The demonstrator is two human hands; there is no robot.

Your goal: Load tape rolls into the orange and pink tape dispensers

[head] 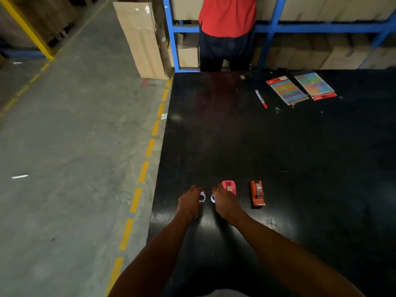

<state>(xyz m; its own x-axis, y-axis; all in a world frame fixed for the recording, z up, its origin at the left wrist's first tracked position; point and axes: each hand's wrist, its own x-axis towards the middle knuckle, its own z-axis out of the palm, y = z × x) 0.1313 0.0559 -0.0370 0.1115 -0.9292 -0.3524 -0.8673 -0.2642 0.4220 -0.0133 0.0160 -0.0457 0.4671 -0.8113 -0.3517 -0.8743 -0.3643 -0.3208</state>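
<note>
Your black bench (pixel 278 146) fills the space ahead of your hands, dark and a little glossy. Just past your right hand (pixel 225 203) sits the pink dispenser (pixel 230 187), a small rounded block lying flat, with a pale piece showing in its middle; your knuckles touch or overlap its near edge. Further out to the right of that hand, apart from it, stands the orange dispenser (pixel 257 193), narrow and pointing toward you, with a clear roll of tape already seated in its upper half.

Between your two hands are two small tape rolls. The left tape roll (pixel 202 197) shows a white ring with a dark hole, and your left hand (pixel 189 203) is curled over it from the left with its fingertips closed on the rim. The right tape roll (pixel 213 198) shows only as a white arc, tilted toward your left hand, pinched in the fingers of your right hand. The two rolls sit close together but not touching. Whether either roll is lifted off the bench or resting on it, you cannot tell from here.

Far beyond your hands lie a red marker (pixel 261 99) and two colourful packets (pixel 301 87). A person in a red top (pixel 227 16) stands at the bench's far edge.
</note>
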